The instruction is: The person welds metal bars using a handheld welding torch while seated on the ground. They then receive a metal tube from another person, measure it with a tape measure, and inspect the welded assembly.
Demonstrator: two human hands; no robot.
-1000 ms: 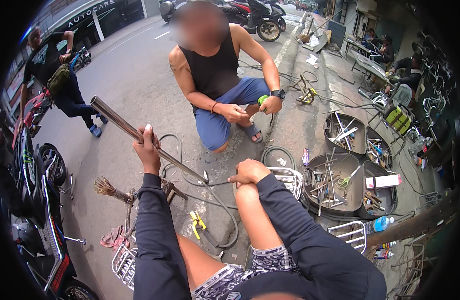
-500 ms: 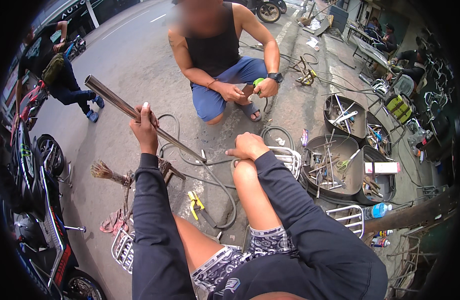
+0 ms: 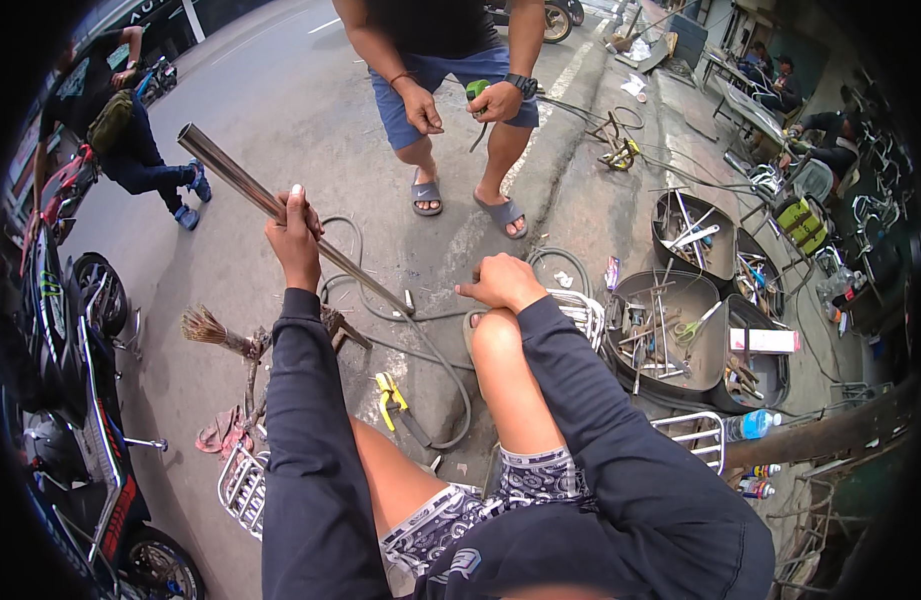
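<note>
My left hand (image 3: 296,240) is closed around a shiny metal pipe (image 3: 230,158). The pipe slants from its open end at upper left down to the right, its lower end over a grey cable (image 3: 450,376). My right hand (image 3: 504,283) hangs loosely just beyond my bent knee, its thumb held apart and nothing visible in it; the other fingers curl partly out of sight. Opposite me stands a person in blue shorts (image 3: 485,68), whose hand holds a green tape measure (image 3: 476,91). A yellow welding clamp (image 3: 387,396) lies on the ground between my legs and the pipe.
Black open cases (image 3: 670,380) with tools and scissors stand at right, near a water bottle (image 3: 752,424) and a white metal rack (image 3: 692,434). A brush (image 3: 212,328) leans at left beside a pink rag (image 3: 220,432). Motorcycles (image 3: 85,440) line the left; another person (image 3: 140,135) stands there.
The person opposite has risen from a squat to standing, with the tape measure moving up and left. My left hand and the pipe shift only slightly; my right hand stays by the knee.
</note>
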